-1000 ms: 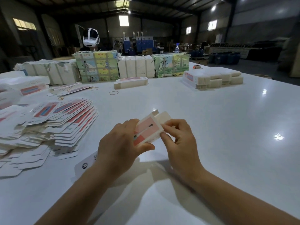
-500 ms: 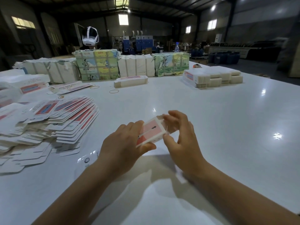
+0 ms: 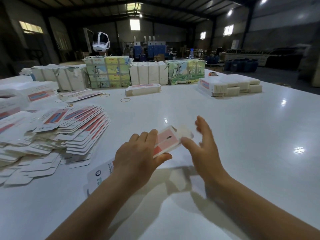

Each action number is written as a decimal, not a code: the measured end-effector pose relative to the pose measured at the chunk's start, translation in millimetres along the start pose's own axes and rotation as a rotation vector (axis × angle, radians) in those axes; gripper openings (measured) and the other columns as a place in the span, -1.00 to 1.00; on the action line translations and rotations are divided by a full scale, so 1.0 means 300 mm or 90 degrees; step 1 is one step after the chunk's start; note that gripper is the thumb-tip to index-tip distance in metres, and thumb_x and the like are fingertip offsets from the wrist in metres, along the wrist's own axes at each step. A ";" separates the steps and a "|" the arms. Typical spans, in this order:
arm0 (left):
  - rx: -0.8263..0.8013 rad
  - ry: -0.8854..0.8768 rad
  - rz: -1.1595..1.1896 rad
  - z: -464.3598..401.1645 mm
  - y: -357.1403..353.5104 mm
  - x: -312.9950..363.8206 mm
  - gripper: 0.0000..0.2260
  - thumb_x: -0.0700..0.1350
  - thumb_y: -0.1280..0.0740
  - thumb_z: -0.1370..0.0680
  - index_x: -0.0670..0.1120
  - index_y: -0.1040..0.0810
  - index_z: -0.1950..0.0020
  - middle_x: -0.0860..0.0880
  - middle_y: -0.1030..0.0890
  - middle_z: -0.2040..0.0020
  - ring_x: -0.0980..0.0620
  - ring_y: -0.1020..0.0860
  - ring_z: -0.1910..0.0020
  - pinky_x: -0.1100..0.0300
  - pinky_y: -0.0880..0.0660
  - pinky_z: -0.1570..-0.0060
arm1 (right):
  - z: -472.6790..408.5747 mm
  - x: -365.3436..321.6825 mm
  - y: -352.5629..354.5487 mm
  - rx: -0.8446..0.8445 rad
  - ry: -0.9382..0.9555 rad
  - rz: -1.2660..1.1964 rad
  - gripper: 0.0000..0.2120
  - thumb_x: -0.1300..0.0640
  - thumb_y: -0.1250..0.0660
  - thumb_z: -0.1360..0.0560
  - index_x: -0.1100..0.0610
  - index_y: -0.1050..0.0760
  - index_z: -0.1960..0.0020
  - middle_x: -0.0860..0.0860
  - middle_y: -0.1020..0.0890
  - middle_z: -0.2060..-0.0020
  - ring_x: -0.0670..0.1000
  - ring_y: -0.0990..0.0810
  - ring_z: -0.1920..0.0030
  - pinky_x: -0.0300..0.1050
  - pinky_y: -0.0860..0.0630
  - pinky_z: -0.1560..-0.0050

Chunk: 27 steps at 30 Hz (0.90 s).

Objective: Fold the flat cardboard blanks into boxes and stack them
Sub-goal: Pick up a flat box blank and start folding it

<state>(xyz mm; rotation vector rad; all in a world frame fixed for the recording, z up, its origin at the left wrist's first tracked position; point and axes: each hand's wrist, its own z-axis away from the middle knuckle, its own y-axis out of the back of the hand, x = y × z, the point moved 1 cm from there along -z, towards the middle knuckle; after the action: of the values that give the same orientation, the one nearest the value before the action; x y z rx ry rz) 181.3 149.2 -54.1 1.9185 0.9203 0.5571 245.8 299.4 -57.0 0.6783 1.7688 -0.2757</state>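
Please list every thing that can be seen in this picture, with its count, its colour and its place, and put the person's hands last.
box in hand: one, red and white, above the near table, held by the left hand.
flat blanks: many, white with red, fanned pile at left.
loose blank: one, white and blue, under the left forearm.
folded stack: one group, cream white, far right of table.
long carton: one, white with red top, centre far.
wrapped bundles: five, white or printed green and yellow, along far edge.
rubber bands: three seen, yellow, centre far.
headset: one, white, behind the bundles.
table: one, white.
left hand: grips the box.
right hand: fingers spread, blurred, beside the box.
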 end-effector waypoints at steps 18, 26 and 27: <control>0.117 -0.097 -0.033 0.003 0.013 0.036 -0.42 0.21 -0.46 -0.28 -0.22 -0.58 -0.08 -0.12 -0.60 0.25 -0.09 -0.53 0.38 0.15 -0.44 0.51 | -0.008 -0.009 -0.011 -0.113 -0.057 -0.152 -0.70 0.06 -0.24 -0.58 -0.02 -0.69 0.21 0.06 -0.70 0.18 0.11 -0.66 0.05 -0.05 -0.63 0.01; 0.133 -0.094 0.003 0.013 0.025 0.034 -0.43 0.21 -0.27 -0.34 -0.20 -0.55 -0.13 -0.12 -0.61 0.18 -0.09 -0.53 0.32 0.11 -0.48 0.47 | -0.004 -0.024 0.002 -0.107 0.014 -0.184 -0.70 0.03 -0.23 -0.59 -0.16 -0.68 0.17 0.01 -0.71 0.18 0.03 -0.69 0.10 -0.13 -0.64 0.13; 0.132 -0.097 -0.003 0.013 0.025 0.033 -0.43 0.21 -0.29 -0.34 -0.21 -0.56 -0.13 -0.12 -0.61 0.18 -0.10 -0.53 0.32 0.10 -0.48 0.46 | -0.004 -0.019 0.000 -0.112 0.011 -0.175 -0.67 0.05 -0.22 -0.60 -0.20 -0.68 0.19 -0.01 -0.71 0.18 0.02 -0.69 0.11 -0.13 -0.64 0.12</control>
<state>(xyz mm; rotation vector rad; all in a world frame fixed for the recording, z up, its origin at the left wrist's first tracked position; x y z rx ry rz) 192.8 152.5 -49.3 2.1112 0.9135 0.3164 245.9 298.4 -51.2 0.3132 1.8783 -0.2966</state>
